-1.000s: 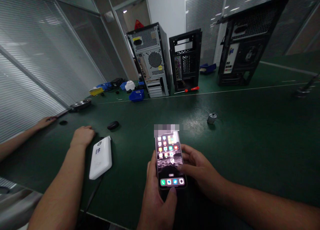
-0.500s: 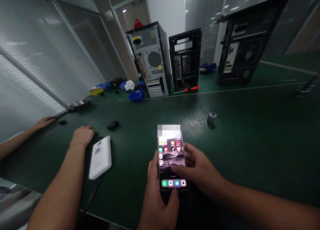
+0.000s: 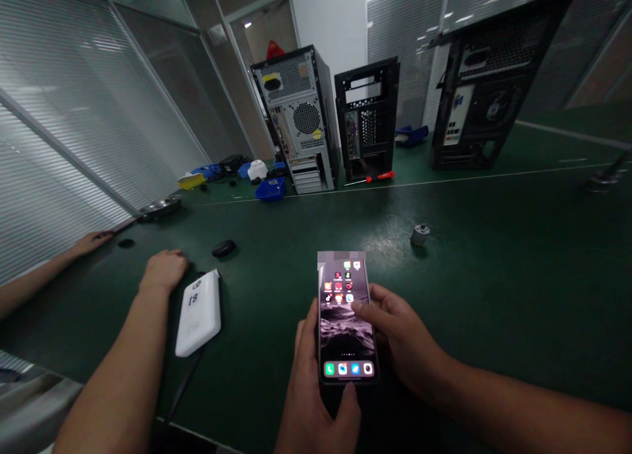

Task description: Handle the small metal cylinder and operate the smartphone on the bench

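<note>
The left hand (image 3: 316, 401) is gripping the phone (image 3: 348, 332) over the table (image 3: 261, 289); the right hand (image 3: 407, 339) is curling beside it, thumb (image 3: 370, 314) over the screen, its hold unclear. The icons (image 3: 338, 287) are changing, so pages are apparently flipping.

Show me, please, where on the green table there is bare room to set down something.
A wide free patch lies right of the metal cylinder, between the right hand and the rightmost tower. A narrower one lies between the white case and the left hand, which holds the phone. Crowded: back left, around the blue tray, and beside another person's hand.
</note>
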The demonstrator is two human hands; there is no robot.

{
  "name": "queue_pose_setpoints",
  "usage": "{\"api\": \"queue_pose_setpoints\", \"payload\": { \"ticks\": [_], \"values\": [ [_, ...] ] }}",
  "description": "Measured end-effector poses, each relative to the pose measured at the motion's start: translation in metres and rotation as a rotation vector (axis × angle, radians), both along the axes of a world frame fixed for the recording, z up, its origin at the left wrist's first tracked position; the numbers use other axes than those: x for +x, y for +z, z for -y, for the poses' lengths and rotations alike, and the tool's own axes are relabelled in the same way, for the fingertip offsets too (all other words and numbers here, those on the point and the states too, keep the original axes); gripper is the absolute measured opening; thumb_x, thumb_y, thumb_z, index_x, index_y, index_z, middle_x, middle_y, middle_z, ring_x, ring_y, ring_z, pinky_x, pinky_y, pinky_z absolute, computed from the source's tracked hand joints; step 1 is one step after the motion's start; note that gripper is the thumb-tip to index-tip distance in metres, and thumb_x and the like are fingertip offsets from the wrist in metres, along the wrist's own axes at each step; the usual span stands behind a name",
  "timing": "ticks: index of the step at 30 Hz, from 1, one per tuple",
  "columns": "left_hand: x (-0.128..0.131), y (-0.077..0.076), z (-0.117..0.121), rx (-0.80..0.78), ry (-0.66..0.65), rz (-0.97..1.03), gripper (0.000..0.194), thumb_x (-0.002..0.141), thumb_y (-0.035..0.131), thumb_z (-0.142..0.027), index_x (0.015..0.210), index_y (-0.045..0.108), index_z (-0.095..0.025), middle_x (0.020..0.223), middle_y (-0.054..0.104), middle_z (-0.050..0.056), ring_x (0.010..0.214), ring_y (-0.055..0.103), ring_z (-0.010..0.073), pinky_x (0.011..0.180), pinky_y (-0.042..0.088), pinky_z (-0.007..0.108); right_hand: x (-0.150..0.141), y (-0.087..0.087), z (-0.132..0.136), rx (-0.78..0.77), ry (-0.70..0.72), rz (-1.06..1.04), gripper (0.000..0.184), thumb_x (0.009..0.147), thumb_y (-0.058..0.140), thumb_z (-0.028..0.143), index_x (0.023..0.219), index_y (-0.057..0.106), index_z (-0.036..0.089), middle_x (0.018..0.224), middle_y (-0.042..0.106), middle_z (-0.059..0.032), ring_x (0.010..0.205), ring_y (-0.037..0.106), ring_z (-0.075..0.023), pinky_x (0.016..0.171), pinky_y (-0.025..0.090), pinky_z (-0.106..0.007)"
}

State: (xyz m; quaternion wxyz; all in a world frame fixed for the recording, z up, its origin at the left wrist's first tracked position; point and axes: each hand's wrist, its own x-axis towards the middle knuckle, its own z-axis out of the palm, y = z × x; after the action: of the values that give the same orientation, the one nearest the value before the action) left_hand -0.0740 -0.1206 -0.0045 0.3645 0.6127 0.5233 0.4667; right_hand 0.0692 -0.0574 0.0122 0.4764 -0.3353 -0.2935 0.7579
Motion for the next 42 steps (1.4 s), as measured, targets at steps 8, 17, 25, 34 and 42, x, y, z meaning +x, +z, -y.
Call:
{"api": "queue_pose_setpoints", "payload": {
  "ticks": [8,17,25,34,42],
  "values": [
    [0.001,-0.004,0.000,0.051,0.005,-0.047,0.079,0.080,0.058,-0.027,0.153,0.027,-0.015,0.154,0.033,0.016,0.144,0.027,0.0369,0.119,0.022,0.057,0.000,-0.004,-0.001,-0.012,-0.058,-0.014,0.031,0.082,0.064,0.034,0.107,0.064,0.017,0.096,0.073,-0.0074,0.084,0.069,-0.0227,0.071,0.052,-0.034],
    [0.003,-0.001,0.000,0.049,0.041,-0.084,0.076,0.081,0.055,-0.025,0.151,0.028,-0.012,0.150,0.037,0.019,0.141,0.033,0.0370,0.118,0.025,0.058,0.001,-0.003,0.003,0.034,-0.016,0.050,0.029,0.080,0.064,0.035,0.104,0.063,0.018,0.093,0.073,-0.0068,0.083,0.068,-0.0234,0.072,0.052,-0.035],
    [0.005,0.002,0.000,0.080,0.062,-0.107,0.074,0.081,0.055,-0.025,0.150,0.031,-0.012,0.148,0.039,0.018,0.140,0.034,0.0365,0.117,0.027,0.057,0.002,0.000,0.004,0.058,-0.021,0.087,0.031,0.079,0.064,0.036,0.104,0.062,0.018,0.094,0.072,-0.0079,0.084,0.067,-0.0242,0.070,0.051,-0.036],
    [0.003,-0.002,0.001,0.059,0.048,-0.096,0.076,0.081,0.055,-0.025,0.151,0.030,-0.014,0.151,0.037,0.017,0.140,0.033,0.0377,0.117,0.026,0.059,0.002,-0.001,0.004,0.072,-0.025,0.116,0.033,0.081,0.063,0.035,0.108,0.061,0.017,0.092,0.071,-0.0073,0.080,0.067,-0.0225,0.069,0.050,-0.036],
    [0.006,0.001,0.001,0.029,0.057,-0.040,0.077,0.079,0.055,-0.023,0.151,0.031,-0.014,0.150,0.038,0.017,0.140,0.035,0.0366,0.116,0.028,0.057,0.003,-0.001,0.004,0.080,-0.024,0.107,0.029,0.080,0.064,0.034,0.104,0.062,0.018,0.101,0.072,-0.0096,0.092,0.067,-0.0253,0.072,0.052,-0.036]
  ]
}}
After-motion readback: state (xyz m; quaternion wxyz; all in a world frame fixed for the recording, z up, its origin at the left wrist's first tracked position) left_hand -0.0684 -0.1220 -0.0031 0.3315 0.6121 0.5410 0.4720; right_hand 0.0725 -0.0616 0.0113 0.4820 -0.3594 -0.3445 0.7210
